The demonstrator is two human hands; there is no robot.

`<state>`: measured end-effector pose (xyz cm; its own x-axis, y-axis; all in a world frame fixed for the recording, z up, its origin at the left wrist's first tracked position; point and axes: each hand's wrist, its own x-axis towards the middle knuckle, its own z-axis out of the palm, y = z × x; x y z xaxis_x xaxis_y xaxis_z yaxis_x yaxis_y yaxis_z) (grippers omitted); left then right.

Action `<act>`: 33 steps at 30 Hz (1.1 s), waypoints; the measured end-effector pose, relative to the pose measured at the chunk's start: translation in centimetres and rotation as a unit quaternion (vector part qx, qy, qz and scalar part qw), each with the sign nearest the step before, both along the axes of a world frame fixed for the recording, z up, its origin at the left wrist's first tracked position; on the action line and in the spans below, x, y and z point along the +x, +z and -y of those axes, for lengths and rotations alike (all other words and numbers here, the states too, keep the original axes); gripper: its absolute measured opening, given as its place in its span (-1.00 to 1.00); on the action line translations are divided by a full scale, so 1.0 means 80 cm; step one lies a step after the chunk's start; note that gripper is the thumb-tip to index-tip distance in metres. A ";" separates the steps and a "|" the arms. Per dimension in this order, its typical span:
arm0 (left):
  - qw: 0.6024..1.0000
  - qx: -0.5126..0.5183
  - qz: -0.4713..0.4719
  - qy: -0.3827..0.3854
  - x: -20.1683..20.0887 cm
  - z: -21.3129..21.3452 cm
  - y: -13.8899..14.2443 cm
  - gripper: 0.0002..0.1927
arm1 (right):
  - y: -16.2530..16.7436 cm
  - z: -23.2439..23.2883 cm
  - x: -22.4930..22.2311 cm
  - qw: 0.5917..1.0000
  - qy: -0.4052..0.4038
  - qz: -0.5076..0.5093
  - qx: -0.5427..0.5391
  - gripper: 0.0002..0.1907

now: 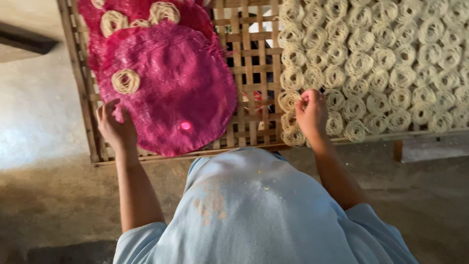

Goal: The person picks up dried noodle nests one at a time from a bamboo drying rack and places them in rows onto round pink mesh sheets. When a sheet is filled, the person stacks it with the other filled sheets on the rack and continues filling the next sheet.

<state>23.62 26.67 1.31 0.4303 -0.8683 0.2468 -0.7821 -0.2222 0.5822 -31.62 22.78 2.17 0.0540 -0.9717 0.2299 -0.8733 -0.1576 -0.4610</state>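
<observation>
My left hand rests on the near left edge of a round magenta woven mat, fingers curled over its rim. One pale noodle coil lies on that mat just above the hand. My right hand pinches a noodle coil at the left edge of a dense field of coils. Both lie on a slatted bamboo tray. A second magenta mat with a few coils sits behind the first.
The bamboo tray's front edge runs just past my light blue shirt. Grey concrete floor lies at the left and below. A wooden leg shows under the tray at right.
</observation>
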 end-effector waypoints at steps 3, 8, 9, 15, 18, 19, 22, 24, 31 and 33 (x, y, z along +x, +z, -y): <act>0.997 0.015 0.058 0.044 0.023 0.017 -0.026 -0.39 | -0.024 -0.003 -0.003 1.000 0.017 -0.009 -0.018 -0.66; 0.995 0.049 -0.011 0.081 0.058 0.032 -0.054 -0.37 | -0.028 0.004 0.002 0.946 -0.051 0.291 0.135 -0.61; 0.996 0.025 -0.043 0.069 0.067 0.034 -0.057 -0.40 | -0.020 0.003 0.008 0.978 -0.044 0.183 0.086 -0.60; 0.860 -0.036 -0.509 -0.016 0.098 0.053 -0.047 -0.66 | 0.050 0.027 0.137 0.994 0.017 -0.029 -0.103 -0.56; 0.751 -0.053 -0.658 0.010 0.061 0.060 -0.033 -0.64 | 0.051 0.062 0.275 0.920 0.151 0.331 0.142 -0.74; 0.751 -0.049 -0.658 0.001 0.048 0.061 -0.025 -0.66 | 0.051 0.070 0.317 0.880 0.261 0.375 0.132 -0.72; 0.770 -0.046 -0.636 -0.041 0.008 0.056 -0.006 -0.71 | 0.047 0.093 0.420 0.804 0.283 0.467 0.235 -0.66; 0.800 -0.058 -0.591 -0.088 -0.016 0.056 0.000 -0.74 | 0.040 0.108 0.452 0.759 0.286 0.527 0.252 -0.70; 0.865 -0.099 -0.488 -0.055 -0.012 0.066 0.005 -0.66 | -0.037 0.167 0.405 0.597 0.118 0.674 0.420 -0.84; 0.832 -0.049 -0.553 0.020 0.012 0.069 0.016 -0.65 | -0.048 0.194 0.365 0.527 0.058 0.718 0.451 -0.84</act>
